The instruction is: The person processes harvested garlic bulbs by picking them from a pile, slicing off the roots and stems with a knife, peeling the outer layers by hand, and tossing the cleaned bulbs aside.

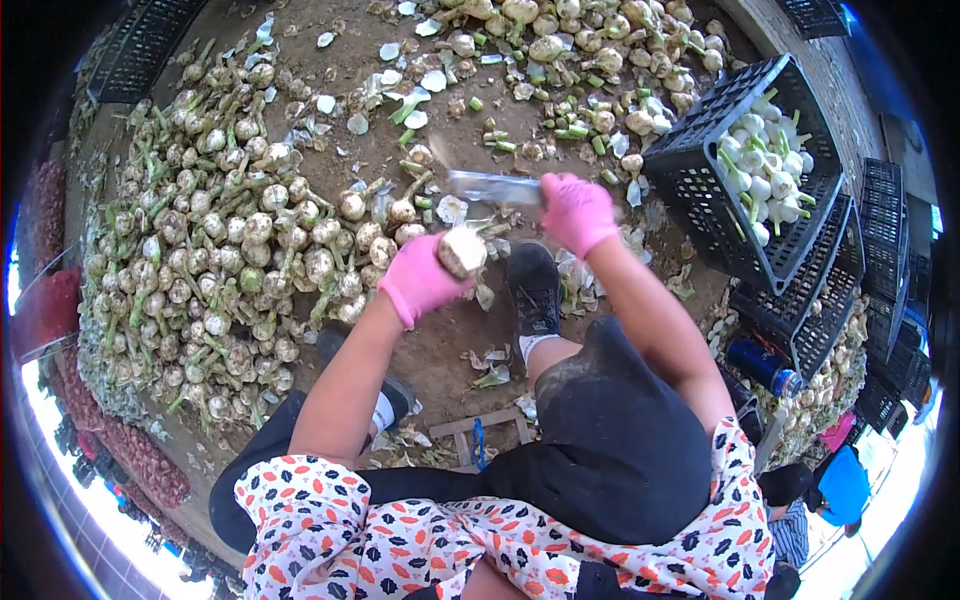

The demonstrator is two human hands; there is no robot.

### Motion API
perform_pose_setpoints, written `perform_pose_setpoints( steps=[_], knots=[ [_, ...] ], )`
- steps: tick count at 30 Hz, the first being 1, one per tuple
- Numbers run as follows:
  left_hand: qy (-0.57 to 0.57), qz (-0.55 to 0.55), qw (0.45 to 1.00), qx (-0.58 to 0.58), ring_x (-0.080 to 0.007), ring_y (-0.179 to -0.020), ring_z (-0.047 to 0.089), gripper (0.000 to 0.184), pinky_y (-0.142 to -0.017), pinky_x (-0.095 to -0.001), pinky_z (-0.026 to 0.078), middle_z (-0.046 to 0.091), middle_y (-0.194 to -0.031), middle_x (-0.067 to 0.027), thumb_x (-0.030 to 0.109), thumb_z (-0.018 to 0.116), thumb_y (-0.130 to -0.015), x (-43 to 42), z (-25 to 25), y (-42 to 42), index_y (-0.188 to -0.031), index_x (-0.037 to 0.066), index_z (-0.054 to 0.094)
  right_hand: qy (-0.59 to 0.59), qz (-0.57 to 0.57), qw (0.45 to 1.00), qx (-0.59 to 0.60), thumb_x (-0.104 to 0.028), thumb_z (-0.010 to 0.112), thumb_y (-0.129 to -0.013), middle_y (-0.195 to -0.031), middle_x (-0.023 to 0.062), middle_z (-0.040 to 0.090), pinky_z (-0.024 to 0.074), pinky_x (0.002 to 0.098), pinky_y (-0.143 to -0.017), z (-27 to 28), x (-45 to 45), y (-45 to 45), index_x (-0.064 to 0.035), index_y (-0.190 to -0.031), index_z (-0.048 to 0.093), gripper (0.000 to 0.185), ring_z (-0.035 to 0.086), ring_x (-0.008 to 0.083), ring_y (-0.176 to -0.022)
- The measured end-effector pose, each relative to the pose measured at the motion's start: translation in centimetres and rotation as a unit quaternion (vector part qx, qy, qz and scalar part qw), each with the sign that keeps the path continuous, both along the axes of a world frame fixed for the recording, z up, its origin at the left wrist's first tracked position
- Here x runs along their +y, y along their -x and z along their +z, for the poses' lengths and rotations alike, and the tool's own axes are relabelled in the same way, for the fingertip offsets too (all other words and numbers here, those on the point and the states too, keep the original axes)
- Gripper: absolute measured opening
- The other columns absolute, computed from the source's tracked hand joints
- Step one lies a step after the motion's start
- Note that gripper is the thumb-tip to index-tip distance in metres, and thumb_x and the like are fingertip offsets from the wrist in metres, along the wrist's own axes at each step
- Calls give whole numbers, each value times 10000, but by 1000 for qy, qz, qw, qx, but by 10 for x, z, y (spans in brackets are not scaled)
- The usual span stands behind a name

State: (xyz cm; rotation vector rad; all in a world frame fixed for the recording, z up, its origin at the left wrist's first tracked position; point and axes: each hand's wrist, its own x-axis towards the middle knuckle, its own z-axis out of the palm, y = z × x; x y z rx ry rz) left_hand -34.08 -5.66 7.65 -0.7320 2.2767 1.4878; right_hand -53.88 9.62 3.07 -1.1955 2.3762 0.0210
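My left hand [424,281], in a pink glove, is closed around a garlic bulb [462,252] with a pale, partly peeled face turned up. My right hand [578,214], also gloved in pink, grips a knife whose wide metal blade [497,188] points left, a little above and to the right of the bulb. The blade is somewhat blurred, and the handle is hidden inside the fist. Left of my hands lies a large heap of dirty garlic bulbs [230,240] with stalks on. Some of those bulbs reach close to my left hand.
Trimmed white garlic [765,170] fills part of a tilted black crate [700,170] on the right. More crates [885,240] and a blue can [764,367] stand beyond. Another bulb pile [600,40] lies ahead. Peelings [433,81] litter the soil. Another person [840,485] sits at lower right.
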Motion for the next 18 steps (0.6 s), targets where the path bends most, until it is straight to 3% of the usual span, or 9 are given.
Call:
perform_pose_setpoints(
  steps=[2, 4, 6, 8, 9, 10, 12, 16, 18],
  knots=[
    [13, 16, 996, 90, -183, -810, 668, 496, -751, -337, 540, 680, -921, -110, 296, 793, -703, 5, -8, -8, -1082, 34, 610, -43, -57, 997, -7, -300, 612, -837, -1002, 140, 643, 513, 431, -782, -21, 25, 30, -110, -1024, 591, 267, 642, 312, -922],
    [-120, 98, 988, -4, -160, -853, 652, 490, -780, -304, 532, 676, -941, -85, 275, 791, -734, 0, 12, -5, -1133, 85, 579, -9, -85, 996, -22, -315, 622, -824, -1004, 140, 643, 505, 436, -798, -14, 34, 24, -113, -1018, 592, 282, 637, 313, -932],
    [-174, 131, 975, 45, -144, -868, 627, 549, -784, -259, 519, 661, -984, -70, 254, 808, -736, 2, 4, -7, -1184, 101, 531, 33, -105, 994, -28, -331, 643, -800, -1010, 138, 643, 504, 433, -801, -24, 39, 11, -117, -1016, 594, 308, 633, 321, -935],
    [-471, 213, 856, -17, -150, -883, 617, 569, -789, -254, 516, 635, -1053, -75, 216, 804, -743, -2, 4, -5, -1208, 86, 504, 67, -123, 989, -55, -325, 654, -781, -931, 153, 649, 502, 434, -763, -29, 37, 4, -93, -953, 607, 292, 631, 339, -902],
    [-364, 126, 916, 115, -207, -899, 618, 496, -806, -319, 516, 615, -1049, -82, 132, 781, -742, 2, 5, -4, -1176, 103, 542, 120, -126, 979, -107, -298, 659, -771, -869, 163, 640, 498, 428, -734, -31, 40, -3, -78, -905, 609, 262, 629, 350, -871],
    [25, -37, 953, 301, -266, -883, 617, 397, -797, -367, 511, 606, -1017, -81, 32, 719, -698, 1, 2, 0, -1065, 134, 607, 176, -128, 964, -154, -272, 663, -762, -807, 174, 632, 495, 422, -705, -30, 39, -6, -64, -856, 612, 234, 626, 361, -840],
    [84, -198, 951, 221, -305, -852, 601, 320, -759, -385, 504, 601, -949, -75, 6, 664, -632, -11, 11, -1, -924, 132, 631, 248, -149, 934, -211, -218, 666, -743, -726, 186, 602, 481, 414, -663, 0, 27, -13, -47, -777, 597, 188, 615, 373, -778],
    [205, -281, 912, 218, -264, -840, 621, 343, -721, -354, 513, 601, -926, -56, -37, 624, -553, -4, 22, 5, -855, 123, 636, 288, -90, 909, -286, -210, 672, -732, -755, 185, 607, 477, 421, -656, 36, 12, -19, -47, -785, 575, 196, 606, 377, -763],
    [-16, -267, 953, 142, -258, -845, 627, 287, -712, -369, 510, 604, -923, -48, -14, 597, -596, 6, 40, 3, -842, 129, 637, 239, 2, 938, -250, -215, 657, -734, -838, 185, 633, 491, 442, -715, 16, 8, -31, -52, -873, 604, 221, 612, 379, -817]
  ],
)
